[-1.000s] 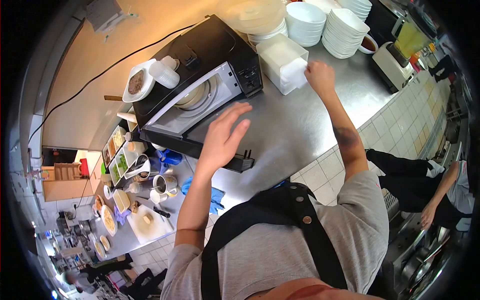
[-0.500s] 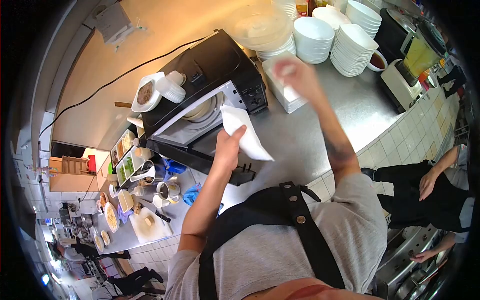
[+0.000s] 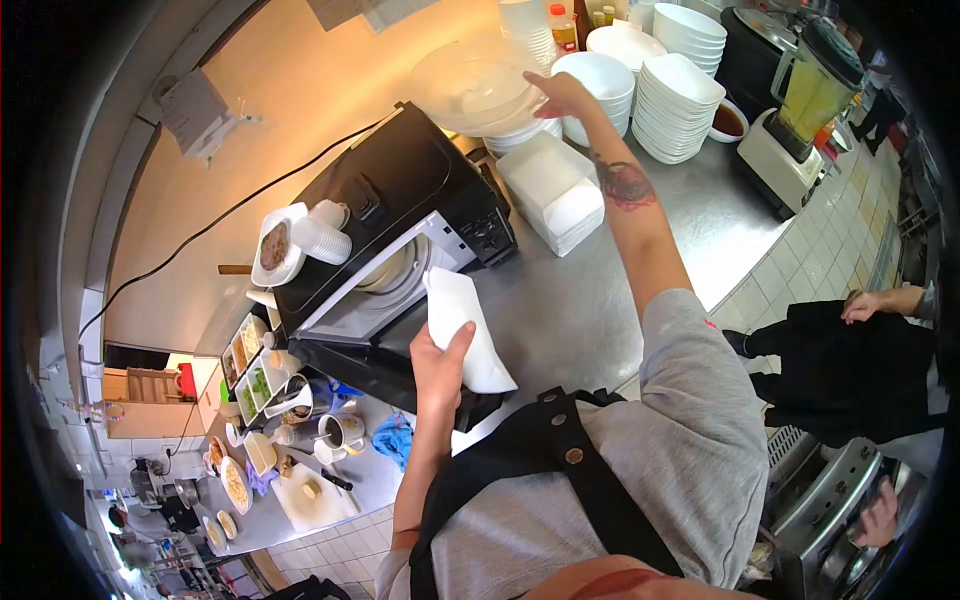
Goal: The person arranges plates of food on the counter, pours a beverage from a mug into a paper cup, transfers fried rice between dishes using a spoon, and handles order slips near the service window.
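My left hand (image 3: 440,365) is closed around a flat white oblong item (image 3: 470,330), thumb on top; its exact kind is unclear. It is in front of a black microwave (image 3: 400,190) whose door hangs open, with a round plate inside. My right hand (image 3: 557,97) reaches to the back of the counter with fingers stretched and apart, at the rim of a large clear round plastic cover (image 3: 465,75). Whether the fingertips grip the rim is hard to see. Under my right forearm stands a stack of white square dishes (image 3: 550,190).
Stacked white bowls (image 3: 680,105) and a blender (image 3: 800,110) stand at the right. On the microwave are a dish of meat (image 3: 275,245) and plastic cups (image 3: 322,240). A cutting board (image 3: 310,495) and food containers lie left. Another person's hand (image 3: 880,515) is at the right.
My right hand has moved from above the square dishes back to the clear cover's rim, its fingers spreading. My left hand still holds the white item, now lower and turned. The view has shifted.
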`<action>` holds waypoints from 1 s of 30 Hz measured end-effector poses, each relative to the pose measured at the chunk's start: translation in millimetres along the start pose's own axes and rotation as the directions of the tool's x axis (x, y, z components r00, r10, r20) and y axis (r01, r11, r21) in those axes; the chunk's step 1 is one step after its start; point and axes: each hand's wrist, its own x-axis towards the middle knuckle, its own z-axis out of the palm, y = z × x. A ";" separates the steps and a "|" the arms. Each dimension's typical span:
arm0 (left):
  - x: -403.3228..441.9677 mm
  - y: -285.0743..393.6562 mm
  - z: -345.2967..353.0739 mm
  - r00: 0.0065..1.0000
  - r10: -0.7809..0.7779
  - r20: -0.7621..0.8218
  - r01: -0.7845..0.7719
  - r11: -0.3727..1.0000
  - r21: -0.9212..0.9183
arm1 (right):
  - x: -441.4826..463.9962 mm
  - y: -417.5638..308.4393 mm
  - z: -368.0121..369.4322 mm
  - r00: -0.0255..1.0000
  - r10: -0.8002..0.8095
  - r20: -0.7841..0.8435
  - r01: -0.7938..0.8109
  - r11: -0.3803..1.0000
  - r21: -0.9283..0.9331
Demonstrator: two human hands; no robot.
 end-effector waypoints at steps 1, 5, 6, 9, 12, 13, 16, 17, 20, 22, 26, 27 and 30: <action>-1.6 2.1 -0.5 1.000 -0.016 -0.008 0.016 1.000 0.002 | 6.9 -1.0 -10.8 0.995 -0.024 -0.101 0.009 0.990 -0.142; 3.7 2.8 -0.5 0.998 -0.025 -0.054 0.024 0.999 -0.031 | 28.1 2.4 -62.1 0.778 -0.383 -0.499 0.043 0.824 -0.565; 6.3 2.2 0.9 0.997 -0.022 -0.067 0.019 0.999 -0.045 | 29.1 1.0 -75.3 0.782 -0.404 -0.475 0.003 0.765 -0.644; 15.3 1.7 5.8 0.997 -0.002 -0.082 0.000 1.000 -0.031 | 67.4 25.5 -115.5 0.848 -0.231 -0.477 -0.207 0.683 -0.700; 20.1 6.6 10.3 0.995 -0.033 -0.090 0.032 0.999 -0.015 | 91.8 46.6 -152.2 0.833 -0.160 -0.530 -0.324 0.636 -0.701; 20.8 12.4 13.5 0.993 -0.057 -0.100 0.056 0.998 -0.012 | 111.8 65.1 -166.7 0.867 -0.086 -0.491 -0.353 0.589 -0.727; 28.5 8.3 13.2 0.988 -0.100 -0.116 0.100 0.995 -0.006 | 138.9 95.1 -194.6 0.892 0.108 -0.438 -0.420 0.553 -0.719; 30.4 14.7 17.7 0.979 -0.139 -0.151 0.145 0.989 0.028 | 120.3 69.0 -193.9 0.884 0.205 -0.419 -0.463 0.495 -0.735; 35.9 9.6 18.5 0.973 -0.189 -0.130 0.191 0.982 0.002 | 135.5 90.0 -201.5 0.816 0.290 -0.500 -0.577 0.441 -0.687; 39.5 11.6 21.8 0.970 -0.204 -0.132 0.205 0.979 -0.006 | 135.6 99.9 -208.0 0.806 0.251 -0.536 -0.588 0.440 -0.679; 44.2 12.1 24.2 0.967 -0.219 -0.129 0.218 0.976 -0.025 | 143.1 95.3 -218.6 0.682 0.459 -0.570 -0.730 0.381 -0.567; 43.5 12.6 24.4 0.965 -0.225 -0.131 0.224 0.974 -0.025 | 141.9 95.4 -216.8 0.686 0.481 -0.545 -0.721 0.357 -0.594; 42.5 14.1 24.9 0.961 -0.229 -0.154 0.227 0.973 -0.029 | 166.2 129.9 -233.3 0.675 0.586 -0.449 -0.692 0.292 -0.660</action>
